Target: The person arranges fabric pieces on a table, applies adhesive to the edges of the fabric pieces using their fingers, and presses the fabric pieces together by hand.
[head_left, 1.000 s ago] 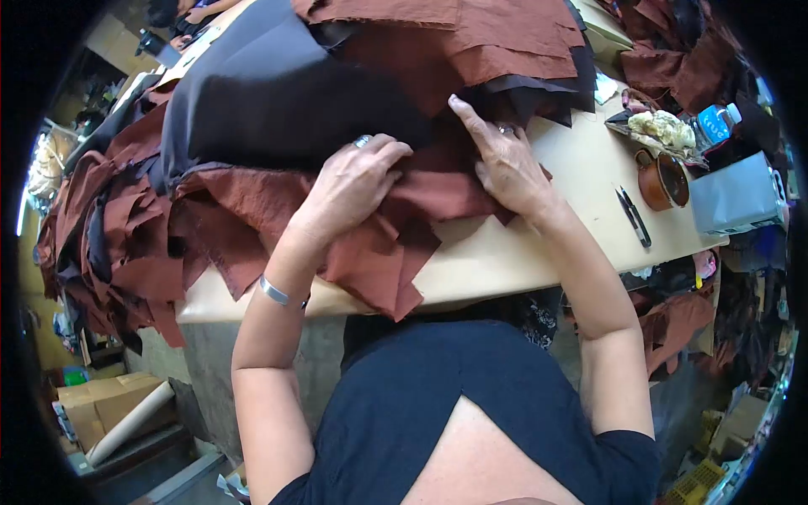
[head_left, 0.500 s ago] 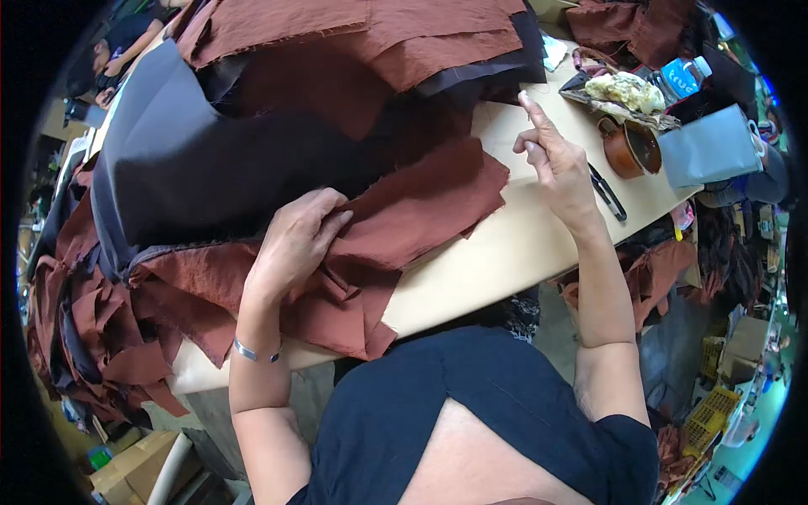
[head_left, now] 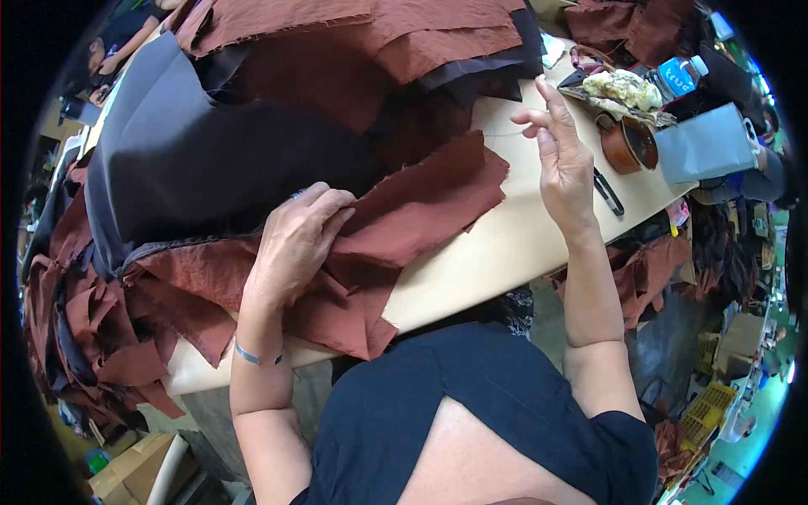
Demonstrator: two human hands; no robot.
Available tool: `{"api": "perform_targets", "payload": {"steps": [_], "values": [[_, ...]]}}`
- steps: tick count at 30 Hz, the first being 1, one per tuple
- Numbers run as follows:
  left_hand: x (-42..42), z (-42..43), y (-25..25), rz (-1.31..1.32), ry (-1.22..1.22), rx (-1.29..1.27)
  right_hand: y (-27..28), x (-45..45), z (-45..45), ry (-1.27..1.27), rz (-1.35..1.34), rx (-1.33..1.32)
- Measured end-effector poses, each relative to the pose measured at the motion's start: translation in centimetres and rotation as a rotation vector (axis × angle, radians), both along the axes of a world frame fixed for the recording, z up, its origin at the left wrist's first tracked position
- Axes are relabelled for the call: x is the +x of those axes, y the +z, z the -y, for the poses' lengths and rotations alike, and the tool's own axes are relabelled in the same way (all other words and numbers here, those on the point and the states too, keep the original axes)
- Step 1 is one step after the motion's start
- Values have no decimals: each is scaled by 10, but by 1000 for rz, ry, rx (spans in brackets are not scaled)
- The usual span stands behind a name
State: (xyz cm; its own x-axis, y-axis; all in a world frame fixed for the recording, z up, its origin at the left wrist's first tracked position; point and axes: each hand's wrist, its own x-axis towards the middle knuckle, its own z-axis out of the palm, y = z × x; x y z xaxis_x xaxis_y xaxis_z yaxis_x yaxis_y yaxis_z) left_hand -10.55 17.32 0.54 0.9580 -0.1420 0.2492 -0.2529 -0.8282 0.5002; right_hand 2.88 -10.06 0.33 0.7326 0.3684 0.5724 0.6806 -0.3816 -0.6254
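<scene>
My left hand (head_left: 301,238) pinches the edge of a rust-brown cloth piece (head_left: 421,206) where it borders a large dark cloth (head_left: 227,160). That brown piece lies folded back, with a frayed upper edge. My right hand (head_left: 560,164) is raised over the bare tabletop (head_left: 471,269), its fingers apart and holding nothing, right of the brown cloth. Beyond the dark cloth lies a stack of rust-brown pieces (head_left: 446,38). More brown and dark scraps (head_left: 109,328) hang over the table's left end.
Black snips (head_left: 608,194) lie right of my right hand, near a brown mug (head_left: 627,145), a grey-blue container (head_left: 707,145) and a blue-labelled bottle (head_left: 677,76). A co-worker's arm (head_left: 126,50) shows at the upper left. A cardboard box (head_left: 135,471) stands on the floor.
My right hand has left the brown cloth and moved right, its fingers spreading. The brown piece now lies flatter toward the right. The whole view has shifted and turned.
</scene>
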Motion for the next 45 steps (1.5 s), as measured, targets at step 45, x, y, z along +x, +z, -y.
{"api": "perform_targets", "payload": {"steps": [45], "values": [[83, 46, 28, -47, -332, -551, 22, -21, -27, -110, -66, -407]]}}
